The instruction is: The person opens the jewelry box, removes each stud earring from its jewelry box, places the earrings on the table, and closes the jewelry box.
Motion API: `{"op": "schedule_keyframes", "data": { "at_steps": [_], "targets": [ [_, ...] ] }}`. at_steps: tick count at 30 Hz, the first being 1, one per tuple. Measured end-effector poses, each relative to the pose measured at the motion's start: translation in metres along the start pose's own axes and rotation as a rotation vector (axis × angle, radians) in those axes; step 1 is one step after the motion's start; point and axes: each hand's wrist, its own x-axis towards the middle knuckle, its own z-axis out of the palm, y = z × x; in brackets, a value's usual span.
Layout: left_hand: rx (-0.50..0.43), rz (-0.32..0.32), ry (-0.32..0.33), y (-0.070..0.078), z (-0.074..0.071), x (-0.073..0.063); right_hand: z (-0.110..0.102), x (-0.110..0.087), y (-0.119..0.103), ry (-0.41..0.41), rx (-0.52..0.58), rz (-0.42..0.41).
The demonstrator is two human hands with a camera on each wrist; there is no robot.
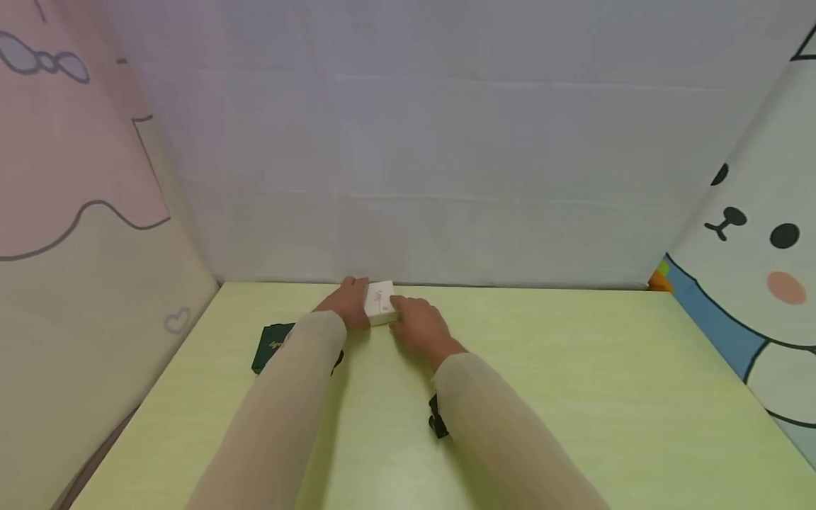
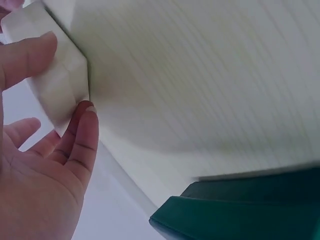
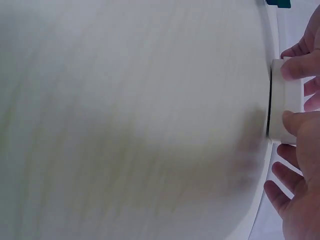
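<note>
A small white box [image 1: 380,303] with faint pink print on its top lies near the back edge of the table, between both hands. My left hand [image 1: 349,304] grips its left end; in the left wrist view the thumb [image 2: 42,52] lies along one face and fingers bend around the box's end. My right hand [image 1: 421,327] holds the right end, its thumb [image 3: 292,120] on the front face and the index finger at the corner. A dark green box [image 1: 268,347] with gold lettering sits left of the hands, partly covered by the left sleeve.
The pale yellow-green table [image 1: 561,397] ends at a white sheet wall [image 1: 433,142] just behind the white box. Cartoon-printed panels stand at the left [image 1: 95,304] and right [image 1: 752,283]. Black wrist straps [image 1: 437,418] show under the sleeves.
</note>
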Motion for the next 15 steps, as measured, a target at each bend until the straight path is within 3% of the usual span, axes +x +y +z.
{"op": "schedule_keyframes", "data": {
  "at_steps": [7,15],
  "targets": [
    [0.022,0.053,0.05,-0.002,-0.004,-0.002,-0.005,-0.001,-0.006,0.07,0.053,-0.07],
    [0.023,0.139,0.049,0.014,-0.008,-0.01,-0.021,-0.011,0.003,0.114,0.148,-0.021]
  ]
}}
